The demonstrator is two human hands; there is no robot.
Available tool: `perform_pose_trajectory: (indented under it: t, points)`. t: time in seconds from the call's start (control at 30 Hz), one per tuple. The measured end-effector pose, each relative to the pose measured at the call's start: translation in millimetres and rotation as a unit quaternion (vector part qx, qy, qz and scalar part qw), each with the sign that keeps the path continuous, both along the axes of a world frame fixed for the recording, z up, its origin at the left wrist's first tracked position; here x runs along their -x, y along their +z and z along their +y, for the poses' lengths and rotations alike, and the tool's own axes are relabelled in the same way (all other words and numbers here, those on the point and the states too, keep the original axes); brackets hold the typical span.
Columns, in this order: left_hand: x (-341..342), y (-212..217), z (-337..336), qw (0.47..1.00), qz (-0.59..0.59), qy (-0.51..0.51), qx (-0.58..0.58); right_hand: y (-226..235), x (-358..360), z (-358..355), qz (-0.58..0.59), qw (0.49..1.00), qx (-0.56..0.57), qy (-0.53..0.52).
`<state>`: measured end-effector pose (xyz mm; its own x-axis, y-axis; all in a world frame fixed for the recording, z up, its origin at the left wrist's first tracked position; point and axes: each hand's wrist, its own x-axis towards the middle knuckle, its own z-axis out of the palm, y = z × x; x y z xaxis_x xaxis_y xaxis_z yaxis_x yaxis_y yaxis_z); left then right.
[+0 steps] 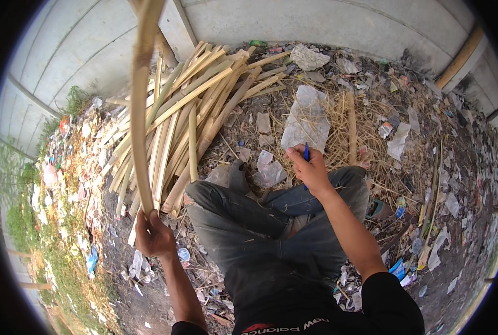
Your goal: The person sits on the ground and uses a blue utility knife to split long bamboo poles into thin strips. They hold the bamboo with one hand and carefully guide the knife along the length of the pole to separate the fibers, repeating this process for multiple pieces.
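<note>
My left hand (pixel 154 234) is closed round the lower end of a long bamboo strip (pixel 139 106), which rises upright past the top of the view. My right hand (pixel 311 172) is closed on a slim blue pen-like tool (pixel 306 151) above my crossed legs; its tip points away from me, and my fingers cover its middle, so I cannot make out its exact kind. Beyond my left hand lies a heap of split bamboo strips (pixel 207 106). The strip in my left hand stands in front of part of that heap.
Grey concrete panel walls (pixel 327 25) close off the far side. A pale flat slab (pixel 306 117) lies among bamboo shavings (pixel 338 109) ahead. A single bamboo piece (pixel 352 128) lies right of it. Litter covers the ground, with green plants (pixel 23 223) at the far left.
</note>
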<state>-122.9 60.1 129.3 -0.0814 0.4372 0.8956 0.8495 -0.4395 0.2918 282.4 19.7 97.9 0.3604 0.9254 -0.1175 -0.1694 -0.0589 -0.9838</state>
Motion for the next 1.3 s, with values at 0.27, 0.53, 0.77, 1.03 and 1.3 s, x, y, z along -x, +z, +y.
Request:
perform_pose_trajectory:
  t: [0.27,0.53,0.77,1.03,1.3]
  points:
    - [60.0,123.5,74.7,0.943,-0.305,-0.058,-0.118,-7.8,38.1,-16.7,-0.133,0.989,-0.002,0.068]
    - [-91.3,17.1,27.2,0.691,-0.625,-0.314,0.184,30.5,81.3,-6.1,-0.071,0.991,-0.077,0.081]
    - [-194.2,-26.9,-48.7,0.513,-0.701,-0.334,0.367,31.8,77.5,13.3,0.024,0.997,-0.067,-0.036]
    - [-188.4,-33.9,-63.1,0.331,-0.702,-0.388,0.498,0.4,53.6,5.2,0.140,0.990,-0.007,0.030]
    - [-124.4,0.4,-66.4,0.922,-0.004,-0.286,0.261,-7.2,4.4,7.7,0.079,0.996,-0.028,-0.020]
